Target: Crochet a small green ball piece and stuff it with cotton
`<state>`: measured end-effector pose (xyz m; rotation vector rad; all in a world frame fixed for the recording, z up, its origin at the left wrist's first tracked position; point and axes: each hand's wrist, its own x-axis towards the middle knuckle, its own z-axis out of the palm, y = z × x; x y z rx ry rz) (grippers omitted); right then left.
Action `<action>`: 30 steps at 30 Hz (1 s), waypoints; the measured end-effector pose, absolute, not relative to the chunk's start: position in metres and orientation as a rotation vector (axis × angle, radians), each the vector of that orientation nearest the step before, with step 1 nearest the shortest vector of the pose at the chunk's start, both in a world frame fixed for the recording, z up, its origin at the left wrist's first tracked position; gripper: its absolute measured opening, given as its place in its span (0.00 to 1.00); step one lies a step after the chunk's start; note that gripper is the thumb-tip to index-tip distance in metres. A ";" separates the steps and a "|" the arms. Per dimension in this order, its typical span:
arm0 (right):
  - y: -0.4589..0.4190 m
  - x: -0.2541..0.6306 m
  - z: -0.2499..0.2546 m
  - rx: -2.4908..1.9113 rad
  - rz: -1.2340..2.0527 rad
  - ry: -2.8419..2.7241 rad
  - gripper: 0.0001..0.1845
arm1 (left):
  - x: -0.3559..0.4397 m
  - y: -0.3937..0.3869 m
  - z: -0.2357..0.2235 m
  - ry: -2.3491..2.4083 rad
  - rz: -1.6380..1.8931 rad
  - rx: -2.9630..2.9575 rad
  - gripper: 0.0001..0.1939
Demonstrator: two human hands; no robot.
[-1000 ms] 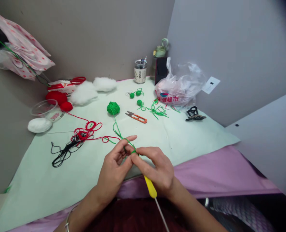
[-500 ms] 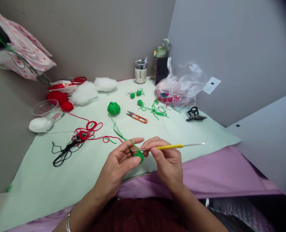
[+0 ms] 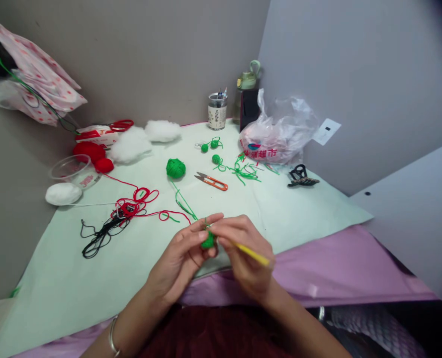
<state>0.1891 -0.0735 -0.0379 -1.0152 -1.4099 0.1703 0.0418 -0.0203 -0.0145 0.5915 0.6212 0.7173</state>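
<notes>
Pinched in my left hand (image 3: 181, 251) is a small green crochet piece (image 3: 207, 240), with green yarn running over the raised index finger. My right hand (image 3: 248, 253) grips a yellow-handled crochet hook (image 3: 253, 254), its tip end at the top of the piece and hidden partly by the fingers. The handle slants down to the right and its far end is blurred. From my left hand the strand leads back to a green yarn ball (image 3: 176, 168) on the table. Thread snips (image 3: 211, 181) with orange handles lie beyond my hands.
Red yarn (image 3: 142, 195) and a black cord bundle (image 3: 103, 233) are tangled at the left. White stuffing (image 3: 130, 145) sits behind them. Small green balls (image 3: 216, 159), yarn scraps (image 3: 246, 171), a plastic bag (image 3: 276, 134) and a black hair claw (image 3: 302, 177) lie farther back and right.
The crochet hook has swung from nearly level to slanting down rightward. The crochet piece has shifted slightly left and turned in my left hand, and my right hand has rotated with the hook.
</notes>
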 end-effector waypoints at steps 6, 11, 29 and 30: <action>-0.063 0.195 -0.036 -0.822 0.777 -0.968 0.09 | 0.037 -0.017 -0.013 0.667 0.801 0.765 0.14; -0.062 0.188 -0.036 -0.835 0.786 -1.030 0.09 | 0.040 -0.025 -0.016 0.695 0.817 0.970 0.15; -0.061 0.184 -0.030 -1.001 0.412 -1.151 0.08 | 0.039 -0.037 -0.011 0.608 0.737 0.916 0.22; -0.059 0.186 -0.028 -1.021 0.357 -1.161 0.08 | 0.039 -0.038 -0.011 0.587 0.684 0.896 0.22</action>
